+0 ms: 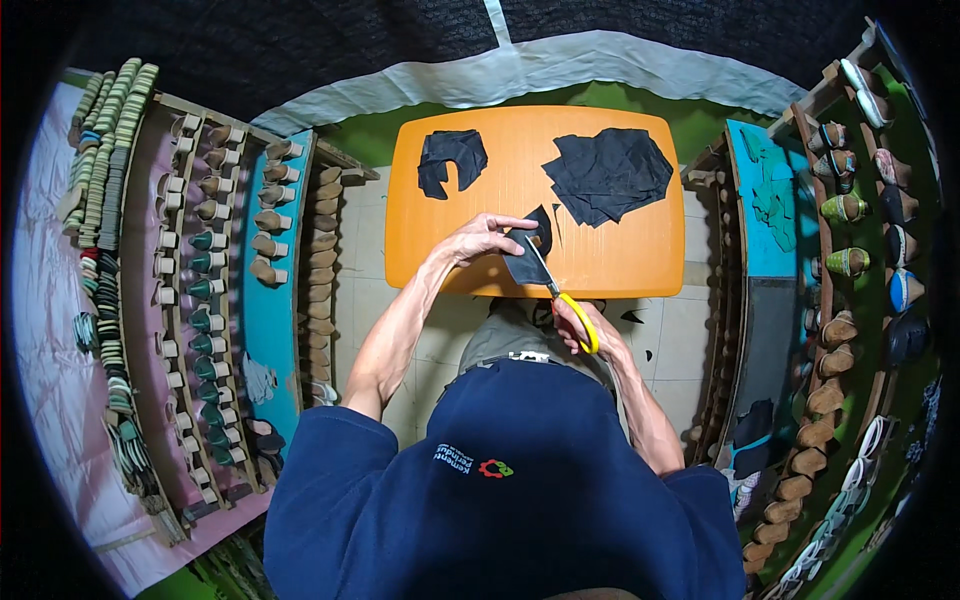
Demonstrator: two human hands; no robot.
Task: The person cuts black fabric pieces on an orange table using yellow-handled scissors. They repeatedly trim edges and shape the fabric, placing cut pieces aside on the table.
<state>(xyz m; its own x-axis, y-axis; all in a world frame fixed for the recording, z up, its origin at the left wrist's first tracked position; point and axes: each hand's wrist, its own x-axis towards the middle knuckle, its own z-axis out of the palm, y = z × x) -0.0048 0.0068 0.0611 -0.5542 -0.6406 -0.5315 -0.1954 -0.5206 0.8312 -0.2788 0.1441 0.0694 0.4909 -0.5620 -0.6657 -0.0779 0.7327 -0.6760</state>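
Near the front edge of an orange table (430, 240), my left hand (483, 238) pinches a piece of black fabric (524, 266) with a curved cut-out in it. My right hand (588, 328) grips a pair of scissors (573, 312) by their yellow handles. The scissors' metal blades reach up to the fabric at its cut-out, close to my left fingertips. Whether the blades are fully closed is too small to tell. On the table's far left lies a stack of cut black pieces (461, 153) with a notch. A larger fanned pile of black fabric pieces (610, 178) rests at the far right.
A thin black scrap (558, 226) lies on the table beside the held piece, and another scrap (632, 316) is on the tiled floor. Racks of shoe lasts (270, 220) stand on the left. More lasts and shoes (838, 360) line the right rack.
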